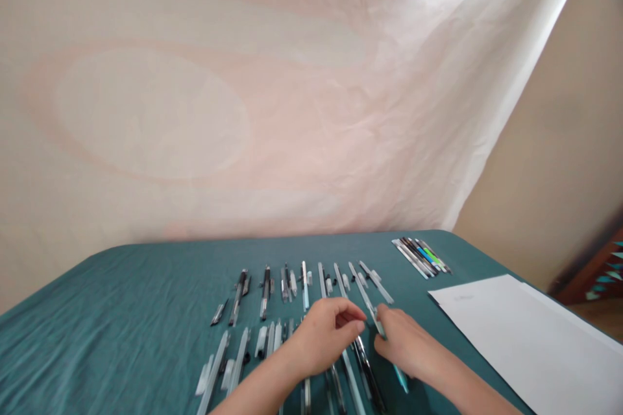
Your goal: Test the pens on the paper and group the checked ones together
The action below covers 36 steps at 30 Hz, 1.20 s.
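My left hand (pixel 328 332) hovers over the middle of the pen rows, fingers curled and thumb tip close to the fingertips. Anything in that pinch is too small or hidden to make out. To its right, my right hand (pixel 403 345) has thumb and forefinger closed around a pen with a light-blue part, mostly covered by the hand. A teal pen end (pixel 400 377) shows just below this hand; whether it belongs to the same pen I cannot tell. Under and beside my left wrist lie clear-barrelled pens (pixel 353 379) and a black pen (pixel 368 373).
A back row holds black pens (pixel 237 298), clear pens (pixel 328 279) and loose caps. Nearer left are more clear pens (pixel 214 369). Several pens (pixel 421 256) lie side by side at the far right. White paper sheets (pixel 530 343) cover the right side of the green cloth (pixel 121 324).
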### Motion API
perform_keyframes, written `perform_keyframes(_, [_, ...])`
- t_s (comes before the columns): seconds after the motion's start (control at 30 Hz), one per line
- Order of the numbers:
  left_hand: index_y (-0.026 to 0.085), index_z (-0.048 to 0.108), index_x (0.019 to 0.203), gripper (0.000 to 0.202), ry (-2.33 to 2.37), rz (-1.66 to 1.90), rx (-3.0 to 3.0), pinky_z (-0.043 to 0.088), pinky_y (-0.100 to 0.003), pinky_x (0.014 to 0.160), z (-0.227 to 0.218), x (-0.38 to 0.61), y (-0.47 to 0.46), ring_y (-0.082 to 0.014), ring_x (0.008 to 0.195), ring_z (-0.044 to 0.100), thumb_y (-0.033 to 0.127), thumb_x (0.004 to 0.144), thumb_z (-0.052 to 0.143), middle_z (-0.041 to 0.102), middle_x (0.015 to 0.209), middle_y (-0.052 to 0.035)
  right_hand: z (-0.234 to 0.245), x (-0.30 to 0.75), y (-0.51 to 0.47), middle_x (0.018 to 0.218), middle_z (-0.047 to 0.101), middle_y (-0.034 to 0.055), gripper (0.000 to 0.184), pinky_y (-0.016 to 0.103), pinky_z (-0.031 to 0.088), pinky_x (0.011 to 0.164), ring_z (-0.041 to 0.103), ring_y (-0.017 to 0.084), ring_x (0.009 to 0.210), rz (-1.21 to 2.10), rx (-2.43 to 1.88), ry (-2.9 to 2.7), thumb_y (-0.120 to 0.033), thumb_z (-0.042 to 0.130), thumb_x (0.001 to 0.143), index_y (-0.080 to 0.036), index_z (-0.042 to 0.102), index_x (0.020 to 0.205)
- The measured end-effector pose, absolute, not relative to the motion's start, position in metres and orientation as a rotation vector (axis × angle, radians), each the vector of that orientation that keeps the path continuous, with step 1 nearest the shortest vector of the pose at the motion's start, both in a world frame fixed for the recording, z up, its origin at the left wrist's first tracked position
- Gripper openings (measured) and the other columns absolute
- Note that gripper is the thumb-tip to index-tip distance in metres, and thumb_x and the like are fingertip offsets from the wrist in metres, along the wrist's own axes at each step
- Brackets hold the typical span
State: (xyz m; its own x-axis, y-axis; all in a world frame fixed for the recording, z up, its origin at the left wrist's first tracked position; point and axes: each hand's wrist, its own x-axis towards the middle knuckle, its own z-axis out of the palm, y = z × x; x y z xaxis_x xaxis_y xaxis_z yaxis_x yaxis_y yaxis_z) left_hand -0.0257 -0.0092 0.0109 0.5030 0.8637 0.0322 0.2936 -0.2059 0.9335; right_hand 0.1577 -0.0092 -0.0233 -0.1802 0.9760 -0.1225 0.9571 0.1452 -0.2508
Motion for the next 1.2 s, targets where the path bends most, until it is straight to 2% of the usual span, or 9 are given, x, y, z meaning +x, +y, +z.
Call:
perform_keyframes(0.13, [0.013,0.066,0.084,0.020,0.977,0.705,1.713,0.042,-0.024,0.063,0.007,-0.025,-0.010,-0.0160,0.070,0.057,0.026,0.072,0.055,0.065,0.073,-0.0035,-0.021,0.159,-0.008,0.081,0.062,0.0117,0.020,0.027,0.035,0.061,0.060,0.025,0.082,0.466,-1.929,-2.342,-0.012,0.048,0.067,-0.014,0.051,0.086])
perform_keyframes(0.23, [0.013,0.066,0.083,0.021,0.982,0.696,1.664,0.042,-0.024,0.063,0.005,-0.025,-0.011,-0.0158,0.069,0.056,0.026,0.071,0.056,0.064,0.073,-0.0034,-0.019,0.163,-0.008,0.080,0.060,0.0093,0.018,0.026,0.037,0.059,0.060,0.023,0.079,0.501,-1.901,-2.334,-0.012,0.050,0.065,-0.015,0.051,0.082])
perform_keyframes(0.37, [0.013,0.065,0.081,0.019,0.970,0.700,1.523,0.042,-0.026,0.063,-0.001,-0.022,-0.009,-0.0161,0.069,0.057,0.026,0.068,0.059,0.063,0.071,-0.0024,-0.013,0.170,-0.009,0.073,0.056,0.0024,0.012,0.021,0.034,0.040,0.056,0.013,0.045,0.898,-1.888,-2.227,-0.014,0.048,0.069,-0.017,0.047,0.081])
perform_keyframes(0.47, [0.013,0.062,0.081,0.020,0.950,0.693,1.382,0.043,-0.026,0.060,-0.004,-0.018,-0.009,-0.0156,0.063,0.057,0.026,0.066,0.060,0.062,0.065,-0.0008,-0.008,0.175,-0.009,0.060,0.050,-0.0034,0.010,0.018,0.031,0.031,0.050,0.010,0.034,1.159,-1.812,-2.134,-0.016,0.045,0.073,-0.019,0.044,0.083])
perform_keyframes(0.57, [0.013,0.061,0.082,0.021,0.949,0.690,1.340,0.044,-0.026,0.058,-0.005,-0.017,-0.011,-0.0158,0.062,0.057,0.027,0.066,0.061,0.061,0.062,-0.0003,-0.005,0.177,-0.008,0.051,0.045,-0.0072,0.008,0.016,0.031,0.030,0.049,0.010,0.033,1.191,-1.762,-2.115,-0.016,0.045,0.074,-0.020,0.042,0.080])
perform_keyframes(0.77, [0.012,0.064,0.077,0.026,0.939,0.682,1.334,0.043,-0.026,0.060,-0.009,-0.013,-0.018,-0.0142,0.060,0.055,0.036,0.070,0.059,0.061,0.063,-0.0021,0.006,0.174,-0.011,0.053,0.047,-0.0079,0.006,0.015,0.036,0.035,0.053,0.009,0.038,1.358,-1.502,-2.052,-0.020,0.045,0.078,-0.020,0.040,0.081])
perform_keyframes(0.9, [0.011,0.059,0.089,0.035,0.846,0.853,1.172,0.043,-0.024,0.058,-0.015,-0.005,-0.023,-0.0155,0.069,0.056,0.039,0.068,0.064,0.061,0.076,-0.0051,0.016,0.166,-0.018,0.058,0.050,-0.0070,0.006,0.014,0.039,0.039,0.053,0.007,0.041,1.348,-1.350,-2.037,-0.023,0.045,0.080,-0.019,0.041,0.080])
perform_keyframes(0.97, [0.010,0.056,0.091,0.038,0.827,0.888,1.064,0.042,-0.024,0.058,-0.018,-0.002,-0.025,-0.0147,0.069,0.056,0.039,0.068,0.065,0.060,0.076,-0.0054,0.018,0.162,-0.021,0.059,0.051,-0.0066,0.005,0.013,0.038,0.038,0.052,0.007,0.041,1.322,-1.331,-2.046,-0.023,0.045,0.081,-0.019,0.041,0.079])
perform_keyframes(1.2, [0.013,0.052,0.078,0.040,0.910,0.923,0.950,0.034,-0.020,0.052,-0.017,0.000,-0.029,-0.0091,0.058,0.047,0.042,0.058,0.073,0.054,0.068,0.0004,0.022,0.154,-0.028,0.057,0.047,-0.0081,0.006,0.012,0.037,0.036,0.051,0.006,0.040,1.335,-1.299,-2.058,-0.016,0.044,0.077,-0.020,0.040,0.078])
